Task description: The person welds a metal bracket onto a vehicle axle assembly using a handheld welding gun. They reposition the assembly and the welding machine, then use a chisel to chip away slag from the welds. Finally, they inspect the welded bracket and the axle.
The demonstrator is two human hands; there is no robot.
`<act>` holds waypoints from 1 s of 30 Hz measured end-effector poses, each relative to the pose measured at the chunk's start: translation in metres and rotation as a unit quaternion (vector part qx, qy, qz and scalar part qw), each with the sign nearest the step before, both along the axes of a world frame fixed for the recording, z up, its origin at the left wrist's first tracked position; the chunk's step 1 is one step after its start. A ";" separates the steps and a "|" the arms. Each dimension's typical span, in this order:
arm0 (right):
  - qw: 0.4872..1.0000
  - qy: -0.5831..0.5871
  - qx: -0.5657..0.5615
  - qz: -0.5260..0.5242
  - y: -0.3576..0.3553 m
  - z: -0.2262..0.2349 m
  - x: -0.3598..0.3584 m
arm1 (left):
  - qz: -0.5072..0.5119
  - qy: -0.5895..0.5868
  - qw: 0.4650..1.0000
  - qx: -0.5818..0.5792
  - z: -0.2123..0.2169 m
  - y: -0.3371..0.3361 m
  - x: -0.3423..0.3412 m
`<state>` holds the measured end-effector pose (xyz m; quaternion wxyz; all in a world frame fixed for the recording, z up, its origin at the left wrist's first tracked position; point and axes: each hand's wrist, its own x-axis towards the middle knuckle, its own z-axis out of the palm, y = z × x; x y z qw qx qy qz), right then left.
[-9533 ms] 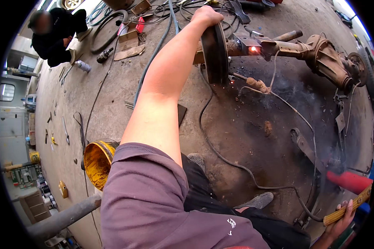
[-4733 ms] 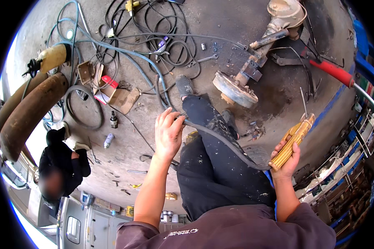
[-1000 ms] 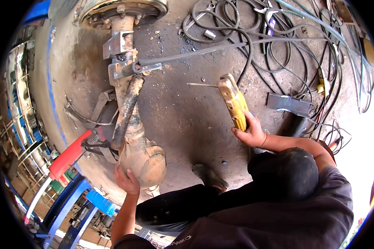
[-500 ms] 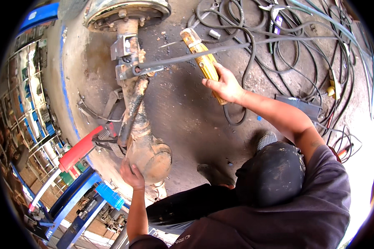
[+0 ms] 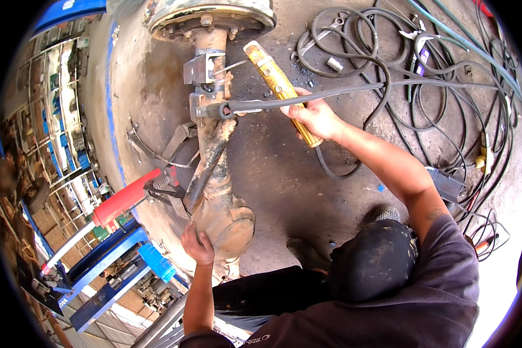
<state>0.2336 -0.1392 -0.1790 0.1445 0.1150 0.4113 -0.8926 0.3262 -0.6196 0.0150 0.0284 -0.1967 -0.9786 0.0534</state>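
Note:
A rusty axle (image 5: 210, 153) lies on the stained concrete floor, with its hub plate (image 5: 211, 14) at the top and its round differential housing (image 5: 232, 223) nearer me. My left hand (image 5: 197, 243) rests flat on that housing and holds nothing. My right hand (image 5: 316, 119) grips a long yellow pack of rods (image 5: 272, 75), tilted with its top end toward the axle tube. A grey cable with a clamp (image 5: 217, 110) at the axle runs right past my fingers; whether they also hold it is unclear.
Black cables and hoses (image 5: 354, 40) lie coiled at the upper right. A red-handled tool (image 5: 124, 200) sits left of the axle. Blue metal stands (image 5: 113, 272) and shelves of parts (image 5: 58, 139) line the left side. A small metal plate (image 5: 446, 185) lies near my right arm.
My right hand has carried the yellow pack up and left, from the open floor to the axle tube. My left hand has stayed on the differential housing.

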 end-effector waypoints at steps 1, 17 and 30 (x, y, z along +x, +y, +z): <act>1.000 -0.002 0.004 0.000 0.000 0.002 -0.002 | 0.002 -0.001 1.000 0.002 0.000 0.000 0.000; 0.995 0.029 0.096 0.016 -0.002 0.022 -0.019 | 0.005 0.006 1.000 0.006 0.001 -0.009 0.001; 0.994 0.019 0.109 0.010 -0.007 0.026 -0.015 | 0.008 0.006 1.000 -0.005 0.001 -0.006 -0.001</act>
